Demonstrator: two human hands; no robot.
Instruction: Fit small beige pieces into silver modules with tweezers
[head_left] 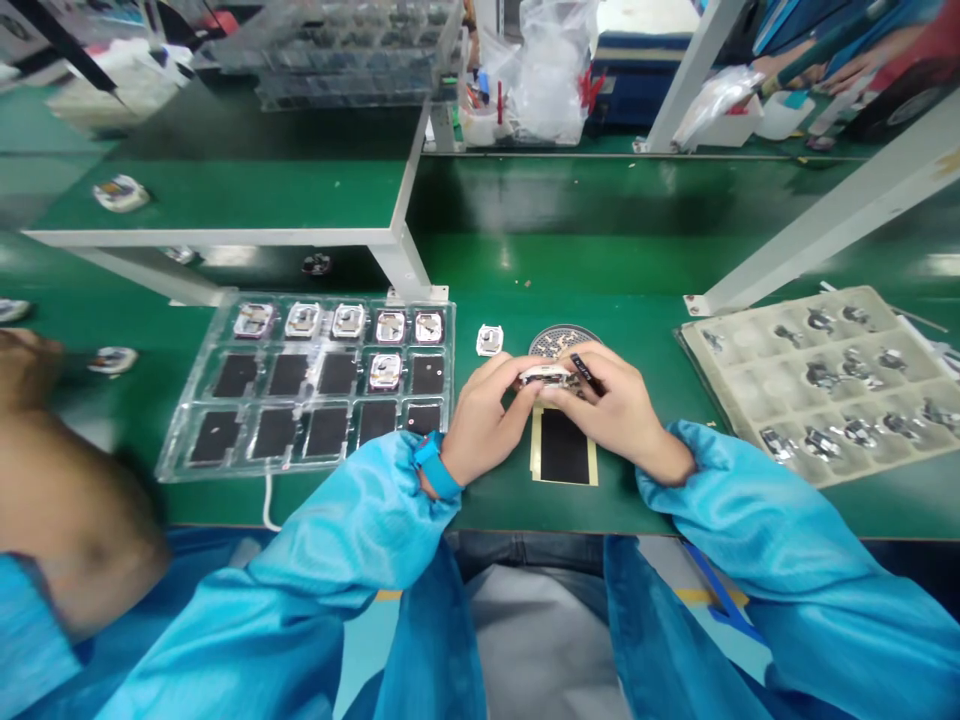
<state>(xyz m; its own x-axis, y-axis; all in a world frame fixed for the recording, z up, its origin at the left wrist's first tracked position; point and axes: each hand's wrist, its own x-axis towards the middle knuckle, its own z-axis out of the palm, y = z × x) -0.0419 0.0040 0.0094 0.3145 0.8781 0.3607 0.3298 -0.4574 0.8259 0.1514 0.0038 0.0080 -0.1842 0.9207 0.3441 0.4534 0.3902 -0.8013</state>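
A small white watch case (pixel 546 376) is pinched between the fingers of my left hand (pixel 491 415), held above the bench on its edge. My right hand (pixel 619 405) is closed against the other side of the case and also grips a slim black tool (pixel 587 375) with white lettering; its tip is hidden. Below my hands lies a black pad (pixel 565 450) with a pale yellow border. Just behind them sits a round speckled disc (pixel 566 338), partly covered. Another white watch case (pixel 490 341) rests on the green bench beside my left fingers.
A clear compartment tray (pixel 169 440) at left holds several watch cases. On the right, a beige tray (pixel 739 385) contains several small metal parts. A raised shelf (pixel 247 190) and a slanted white post (pixel 825 190) stand behind. A co-worker's arm (pixel 67 500) reaches in at far left.
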